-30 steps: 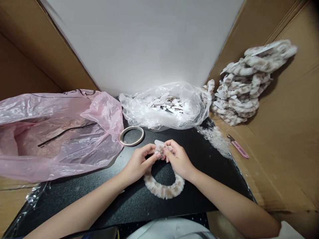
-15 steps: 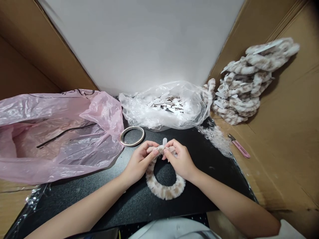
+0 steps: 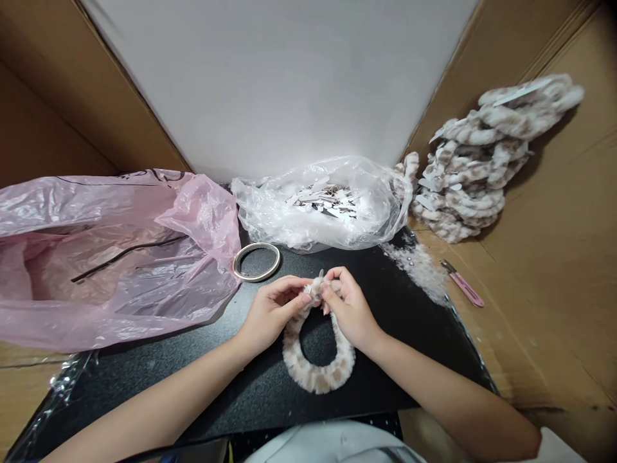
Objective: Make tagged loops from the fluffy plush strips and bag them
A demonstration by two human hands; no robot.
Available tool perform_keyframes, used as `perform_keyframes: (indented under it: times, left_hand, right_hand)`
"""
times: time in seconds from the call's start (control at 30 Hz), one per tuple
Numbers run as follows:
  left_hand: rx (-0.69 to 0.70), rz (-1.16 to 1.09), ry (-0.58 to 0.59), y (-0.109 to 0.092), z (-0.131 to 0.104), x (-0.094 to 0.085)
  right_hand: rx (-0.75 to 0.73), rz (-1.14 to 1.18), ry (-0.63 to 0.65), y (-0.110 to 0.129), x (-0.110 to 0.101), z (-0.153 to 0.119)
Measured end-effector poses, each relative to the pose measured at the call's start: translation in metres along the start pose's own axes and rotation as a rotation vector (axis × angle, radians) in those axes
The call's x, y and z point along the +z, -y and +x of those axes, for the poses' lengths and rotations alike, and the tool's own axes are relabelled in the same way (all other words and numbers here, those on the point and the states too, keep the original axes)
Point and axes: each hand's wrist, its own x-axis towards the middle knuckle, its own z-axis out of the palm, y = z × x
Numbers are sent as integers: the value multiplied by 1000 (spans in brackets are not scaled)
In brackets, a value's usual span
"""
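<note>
A fluffy cream-and-brown fabric ring, like a plush headband, hangs as a loop over the black tabletop. My left hand pinches the top of the loop from the left, thumb in front. From the other side my right hand pinches the same spot, its thumb pressed close to the left one. A small pale tag sticks up between the two hands. Fingers cover most of the part being gripped.
Behind the hands lie a roll of tape and a clear plastic bag of white tags. A pink plastic bag with a black strip sits left. At right are pink-handled snips, plastic scraps and piled plush rings.
The tag, seen broad and upright before, now appears narrow and turned. The top of the loop is twisted and bunched, and the loop hangs slightly narrower and longer.
</note>
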Motion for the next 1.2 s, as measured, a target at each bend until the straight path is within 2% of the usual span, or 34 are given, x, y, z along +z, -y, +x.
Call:
perform_keyframes:
  times: [0.2,0.47,0.6,0.7,0.77,0.9,1.0,1.2]
  left_hand:
    - [11,-49,-75,4,2,0]
    - [-4,-54,-38,1,5,0]
    - [-14,-90,-111,1,5,-1]
    - [-19,-119,-162,2,5,-1]
    - [-10,-114,-144,1,5,-1]
    - [-8,-85,-30,-1,3,3]
    - [1,-66,-16,-2,3,4]
    - [49,-58,-137,2,6,-3]
  right_hand:
    - [82,33,7,7,3,1]
    - [199,205,-33,5,2,2]
    - [219,248,-1,9,1,2]
    - [255,282,-35,10,0,2]
    - [261,295,-60,9,-1,2]
    - [254,330,-49,6,0,3]
    - [240,333,-61,7,0,3]
    - [269,237,-1,10,-6,4]
